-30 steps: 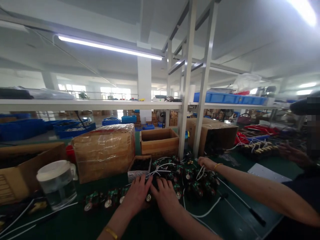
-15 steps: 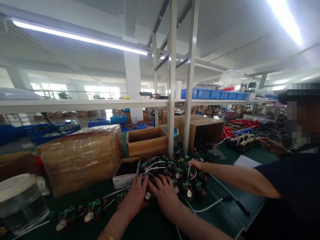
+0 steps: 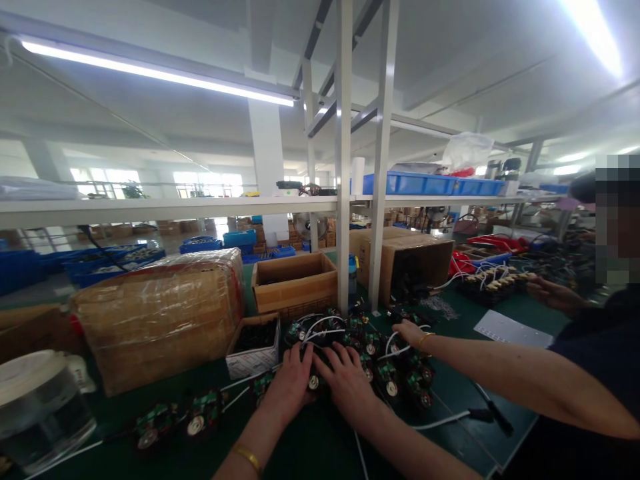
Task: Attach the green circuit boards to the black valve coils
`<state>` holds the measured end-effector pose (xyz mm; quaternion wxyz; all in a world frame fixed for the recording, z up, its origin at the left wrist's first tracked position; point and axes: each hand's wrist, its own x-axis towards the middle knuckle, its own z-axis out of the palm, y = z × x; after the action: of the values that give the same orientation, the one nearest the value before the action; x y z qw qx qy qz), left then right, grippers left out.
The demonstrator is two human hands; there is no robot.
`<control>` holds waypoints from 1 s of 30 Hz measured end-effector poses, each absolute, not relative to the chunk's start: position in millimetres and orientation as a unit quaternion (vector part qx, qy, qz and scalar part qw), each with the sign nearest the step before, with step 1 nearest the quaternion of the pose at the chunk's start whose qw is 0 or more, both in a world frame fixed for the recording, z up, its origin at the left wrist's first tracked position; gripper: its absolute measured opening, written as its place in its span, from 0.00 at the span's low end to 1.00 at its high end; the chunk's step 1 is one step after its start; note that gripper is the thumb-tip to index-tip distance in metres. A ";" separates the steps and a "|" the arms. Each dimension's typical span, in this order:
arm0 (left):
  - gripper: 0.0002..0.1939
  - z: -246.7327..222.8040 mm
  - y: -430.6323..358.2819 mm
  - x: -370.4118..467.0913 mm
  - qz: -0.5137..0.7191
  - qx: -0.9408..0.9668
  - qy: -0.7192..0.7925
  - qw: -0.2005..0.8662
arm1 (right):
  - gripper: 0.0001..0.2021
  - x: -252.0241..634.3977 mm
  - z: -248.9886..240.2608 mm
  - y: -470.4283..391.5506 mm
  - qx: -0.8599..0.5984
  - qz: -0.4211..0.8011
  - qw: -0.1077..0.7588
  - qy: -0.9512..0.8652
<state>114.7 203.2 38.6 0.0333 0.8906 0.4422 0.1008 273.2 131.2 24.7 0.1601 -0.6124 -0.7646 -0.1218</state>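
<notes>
Both my hands are low over a cluster of small assemblies with green circuit boards, round metal discs and white cables on the green table. My left hand is closed at the cluster's near left side, fingertips by a white cable. Close beside it, my right hand curls its fingers over the same cluster. Between them shows a circuit-board assembly, partly hidden by my fingers. Left of my hands, two more assemblies lie strung along a white cable. Several others crowd to the right.
A co-worker's hand touches the cables at the cluster's right side. A small box of black parts, an open carton and a wrapped carton stand behind. A lidded clear jar is left. Shelf posts rise ahead.
My hands have shifted slightly right, and the assemblies, including the strung ones on the left, have slid right too. The co-worker's hand and arm have also moved right.
</notes>
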 end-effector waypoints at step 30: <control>0.40 74.0 133.0 38.2 0.176 0.888 0.424 0.013 | 0.37 255.1 16.5 93.1 -0.605 -0.227 0.158 -0.746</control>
<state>38.2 133.0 74.0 0.0133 0.8880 0.4245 0.1763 255.1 93.1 16.5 0.1577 -0.6053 -0.7464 -0.2272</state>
